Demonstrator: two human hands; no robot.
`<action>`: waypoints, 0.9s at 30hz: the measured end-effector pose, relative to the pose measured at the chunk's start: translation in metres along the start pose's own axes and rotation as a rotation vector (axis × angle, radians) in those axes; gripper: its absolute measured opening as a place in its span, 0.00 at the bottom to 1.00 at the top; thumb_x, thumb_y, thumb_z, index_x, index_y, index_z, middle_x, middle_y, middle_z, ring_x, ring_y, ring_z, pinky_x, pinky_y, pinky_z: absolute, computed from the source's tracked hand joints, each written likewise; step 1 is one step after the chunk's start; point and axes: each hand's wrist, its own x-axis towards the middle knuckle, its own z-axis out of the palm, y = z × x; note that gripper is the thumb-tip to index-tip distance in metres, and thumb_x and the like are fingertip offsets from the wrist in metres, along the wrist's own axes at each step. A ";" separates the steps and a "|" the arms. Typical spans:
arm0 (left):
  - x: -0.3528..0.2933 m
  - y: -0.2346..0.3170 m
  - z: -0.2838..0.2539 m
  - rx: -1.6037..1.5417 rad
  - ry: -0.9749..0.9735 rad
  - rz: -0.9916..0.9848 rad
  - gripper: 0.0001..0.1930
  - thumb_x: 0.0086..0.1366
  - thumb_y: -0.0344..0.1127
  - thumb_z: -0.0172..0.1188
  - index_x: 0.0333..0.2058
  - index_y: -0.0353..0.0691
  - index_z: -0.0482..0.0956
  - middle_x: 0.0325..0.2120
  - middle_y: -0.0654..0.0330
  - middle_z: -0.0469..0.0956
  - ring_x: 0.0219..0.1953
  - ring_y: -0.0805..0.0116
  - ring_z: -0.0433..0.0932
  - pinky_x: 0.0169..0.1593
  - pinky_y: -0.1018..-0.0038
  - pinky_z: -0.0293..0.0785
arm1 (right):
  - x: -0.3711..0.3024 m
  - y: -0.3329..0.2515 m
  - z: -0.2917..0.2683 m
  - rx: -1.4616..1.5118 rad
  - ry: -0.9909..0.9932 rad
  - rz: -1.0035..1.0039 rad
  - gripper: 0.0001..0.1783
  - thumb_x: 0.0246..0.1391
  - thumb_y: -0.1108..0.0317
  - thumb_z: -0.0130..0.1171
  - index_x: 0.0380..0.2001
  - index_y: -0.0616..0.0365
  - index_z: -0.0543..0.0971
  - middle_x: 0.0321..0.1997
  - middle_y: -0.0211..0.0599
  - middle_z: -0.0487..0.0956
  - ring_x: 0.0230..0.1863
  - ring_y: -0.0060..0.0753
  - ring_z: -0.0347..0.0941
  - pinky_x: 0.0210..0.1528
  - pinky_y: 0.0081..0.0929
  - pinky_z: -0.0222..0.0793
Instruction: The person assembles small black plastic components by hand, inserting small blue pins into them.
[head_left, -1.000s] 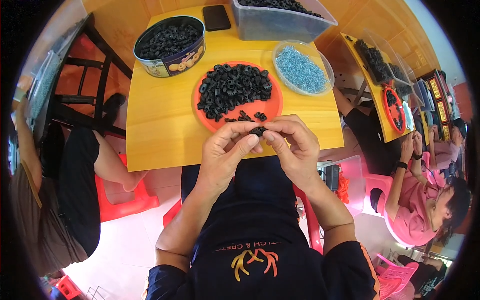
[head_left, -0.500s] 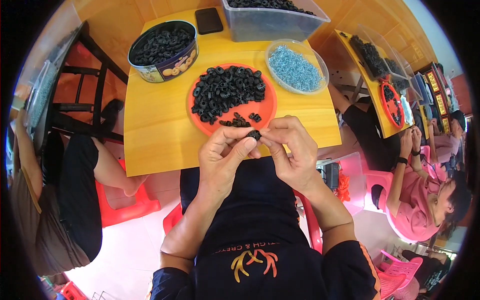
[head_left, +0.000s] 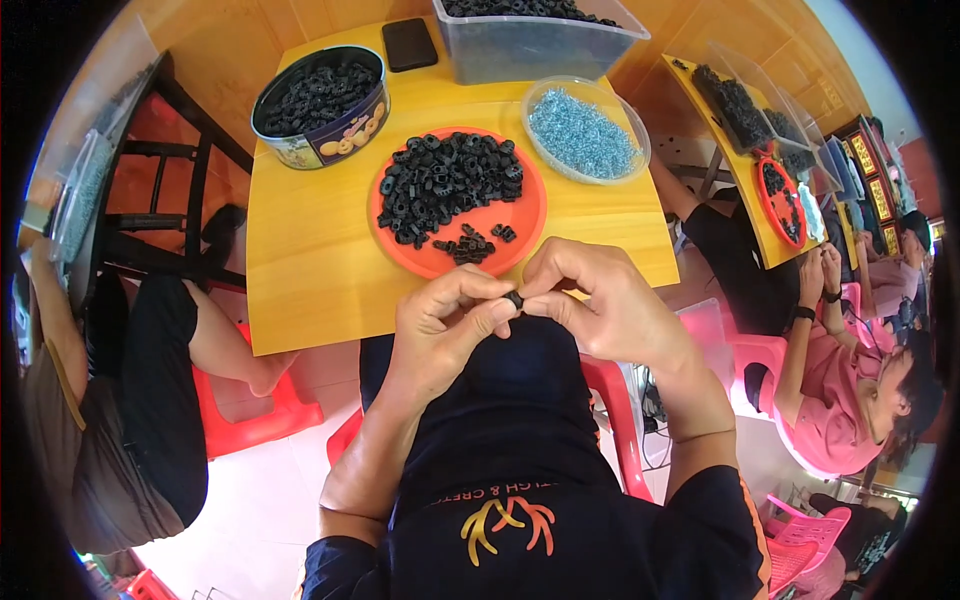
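Note:
Between the fingertips of both hands is a small black plastic part (head_left: 514, 299), just off the near edge of the table. My left hand (head_left: 450, 325) pinches it from the left with thumb and forefinger. From the other side, my right hand (head_left: 597, 300) grips it, fingers curled and thumb pressed in. The fingers cover most of the part. Just beyond my hands lies an orange-red round plate (head_left: 515, 217) with a heap of black plastic parts (head_left: 445, 185) on it. A smaller group of black pieces (head_left: 468, 244) lies on its near side.
A round tin (head_left: 330, 135) of black parts stands back left, beside a dark flat phone-like object (head_left: 410, 44). Behind is a clear bin (head_left: 530, 45) of black parts; at right, a clear bowl (head_left: 583, 130) of small blue-clear pieces. People sit at both sides, one in pink (head_left: 840, 410).
Both hands have come slightly lower, toward me, with the black part still between them. My right hand has turned, its wrist farther right. The view has shifted a little.

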 end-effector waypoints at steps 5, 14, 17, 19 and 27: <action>-0.001 0.007 -0.004 0.030 -0.129 0.010 0.05 0.61 0.23 0.61 0.37 0.32 0.79 0.28 0.62 0.76 0.28 0.77 0.76 0.31 0.82 0.70 | 0.001 -0.006 -0.007 0.290 -0.138 0.220 0.06 0.49 0.76 0.63 0.28 0.63 0.74 0.29 0.42 0.79 0.32 0.43 0.77 0.35 0.30 0.70; 0.006 0.001 -0.019 -0.030 -0.047 -0.028 0.07 0.63 0.28 0.61 0.39 0.35 0.78 0.27 0.63 0.78 0.28 0.78 0.77 0.29 0.83 0.70 | 0.010 0.005 0.012 0.383 -0.033 0.109 0.05 0.54 0.76 0.63 0.32 0.64 0.76 0.32 0.34 0.77 0.35 0.21 0.75 0.37 0.20 0.72; 0.009 0.000 -0.013 -0.044 -0.002 0.003 0.07 0.64 0.27 0.61 0.40 0.35 0.78 0.28 0.61 0.78 0.28 0.76 0.77 0.32 0.80 0.73 | 0.010 0.014 0.020 0.509 0.079 0.216 0.09 0.55 0.74 0.63 0.37 0.65 0.75 0.33 0.31 0.76 0.35 0.18 0.74 0.37 0.18 0.71; 0.010 0.000 -0.013 -0.052 0.026 0.021 0.07 0.64 0.27 0.60 0.41 0.35 0.78 0.29 0.60 0.79 0.29 0.75 0.78 0.33 0.79 0.75 | 0.008 0.015 0.021 0.430 0.025 0.203 0.11 0.59 0.71 0.60 0.41 0.65 0.73 0.34 0.30 0.76 0.35 0.16 0.72 0.37 0.17 0.71; 0.011 0.004 -0.016 -0.002 0.040 0.048 0.07 0.66 0.27 0.58 0.42 0.34 0.76 0.30 0.61 0.79 0.31 0.76 0.77 0.37 0.78 0.75 | 0.005 0.027 0.034 -0.076 0.271 -0.048 0.21 0.67 0.55 0.47 0.31 0.64 0.74 0.22 0.38 0.72 0.23 0.30 0.72 0.26 0.25 0.67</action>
